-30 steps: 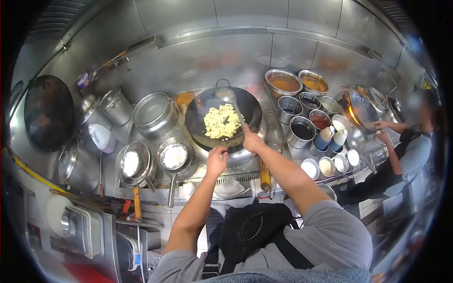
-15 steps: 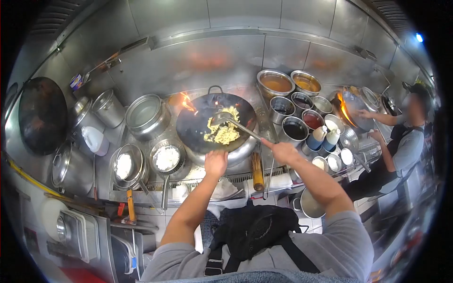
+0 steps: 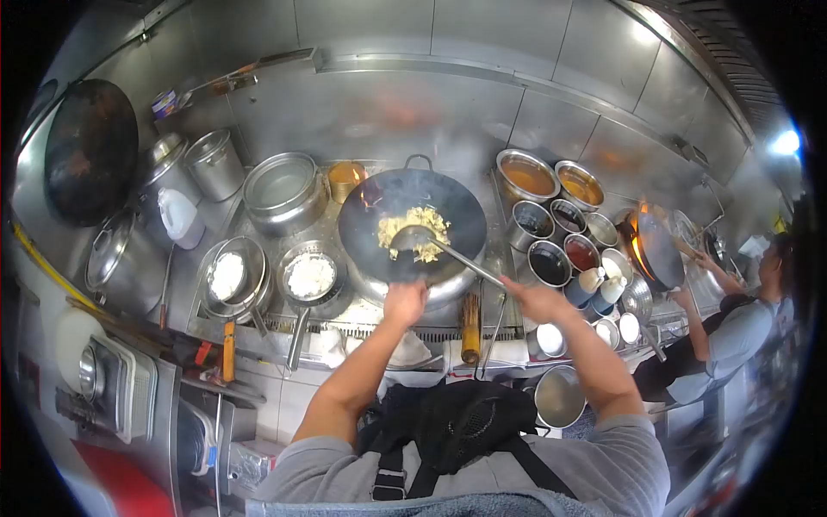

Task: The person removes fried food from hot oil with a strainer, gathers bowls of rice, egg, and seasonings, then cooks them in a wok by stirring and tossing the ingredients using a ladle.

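A dark wok (image 3: 465,211) sits on the burner in front of me, with scrambled egg pieces (image 3: 424,217) inside and a little smoke rising. My left hand (image 3: 405,303) is closed at the wok's near rim; its exact grip is partly hidden by the hand itself. In my right hand (image 3: 536,302) is the long handle of a ladle (image 3: 469,263). The bowl of the ladle rests among the egg, covering some of it.
To the left stand a lidded pot (image 3: 280,194) and strainers with white food (image 3: 312,276). On the right are sauce containers (image 3: 550,263) and squeeze bottles (image 3: 610,293). A bamboo brush (image 3: 470,327) lies at the front. A co-worker (image 3: 732,332) handles another flaming wok (image 3: 663,250).
The ladle's bowl has moved down into the egg, which is gathered closer together. Flames left of my wok have shrunk. The co-worker's wok is tilted up more. My view has shifted.
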